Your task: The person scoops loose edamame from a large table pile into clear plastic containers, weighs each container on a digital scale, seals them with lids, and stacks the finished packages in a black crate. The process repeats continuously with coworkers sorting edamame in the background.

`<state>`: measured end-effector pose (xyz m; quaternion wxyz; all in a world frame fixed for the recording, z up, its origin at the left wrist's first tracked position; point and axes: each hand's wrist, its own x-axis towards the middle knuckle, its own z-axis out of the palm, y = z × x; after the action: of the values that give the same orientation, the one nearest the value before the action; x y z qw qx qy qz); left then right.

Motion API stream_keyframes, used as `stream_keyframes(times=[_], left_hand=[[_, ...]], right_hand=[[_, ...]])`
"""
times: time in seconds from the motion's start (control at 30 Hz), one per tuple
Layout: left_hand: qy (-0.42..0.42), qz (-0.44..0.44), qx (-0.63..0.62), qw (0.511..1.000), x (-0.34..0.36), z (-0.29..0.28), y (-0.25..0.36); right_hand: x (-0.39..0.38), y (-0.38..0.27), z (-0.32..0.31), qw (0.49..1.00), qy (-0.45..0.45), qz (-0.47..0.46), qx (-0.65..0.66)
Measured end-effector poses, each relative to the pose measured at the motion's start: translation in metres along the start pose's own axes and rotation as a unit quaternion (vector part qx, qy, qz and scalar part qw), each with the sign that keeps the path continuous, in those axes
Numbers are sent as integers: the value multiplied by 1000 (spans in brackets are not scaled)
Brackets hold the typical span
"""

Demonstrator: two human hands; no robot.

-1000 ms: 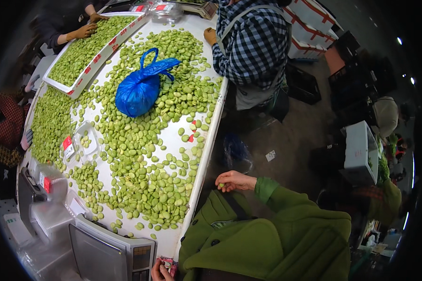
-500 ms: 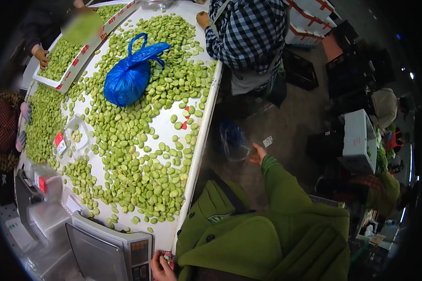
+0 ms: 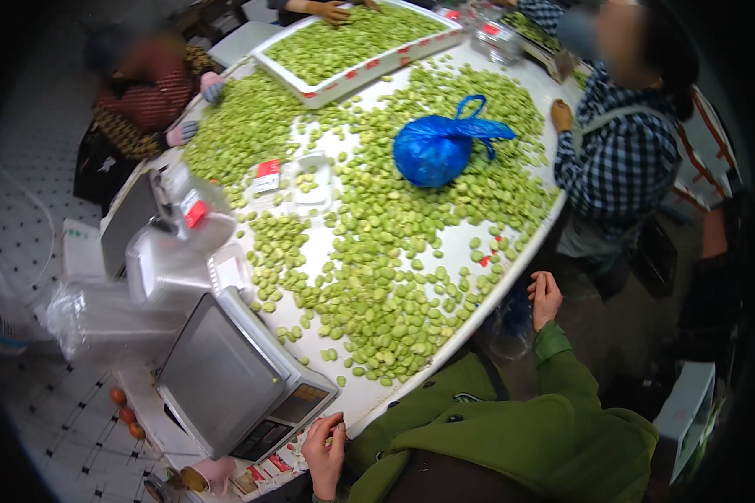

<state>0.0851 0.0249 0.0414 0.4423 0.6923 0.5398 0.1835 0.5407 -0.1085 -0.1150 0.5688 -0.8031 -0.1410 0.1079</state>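
My left hand is beside the near corner of a grey weighing scale, fingers curled toward the thumb; whatever they hold, if anything, cannot be made out. My right hand is held just off the table's right edge, with loosely bent fingers and nothing in it. Shelled green broad beans are spread over the white table. Among them sit a knotted blue plastic bag and a clear plastic box with a few beans inside.
Stacked clear plastic boxes stand left of the scale. At the far side is a white foam box full of beans. A person in a checked shirt stands at the right; another wears pink-grey gloves. Red round fruits lie lower left.
My view has swung left, so the table sits farther right in it and more of the scale shows. My right hand, earlier stretched out over the floor, is nearer the table edge.
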Motion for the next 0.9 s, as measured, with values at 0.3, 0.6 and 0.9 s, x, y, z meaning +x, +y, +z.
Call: stream_keyframes(times=[0.3, 0.6, 0.9], left_hand=[[236, 187, 98, 949, 91, -85, 47], [360, 179, 222, 888, 233, -192, 24], [377, 167, 327, 851, 310, -196, -48]], right_hand=[[15, -52, 72, 946, -188, -235, -120], [17, -37, 81, 950, -140, -241, -143], [16, -54, 85, 949, -113, -251, -154]])
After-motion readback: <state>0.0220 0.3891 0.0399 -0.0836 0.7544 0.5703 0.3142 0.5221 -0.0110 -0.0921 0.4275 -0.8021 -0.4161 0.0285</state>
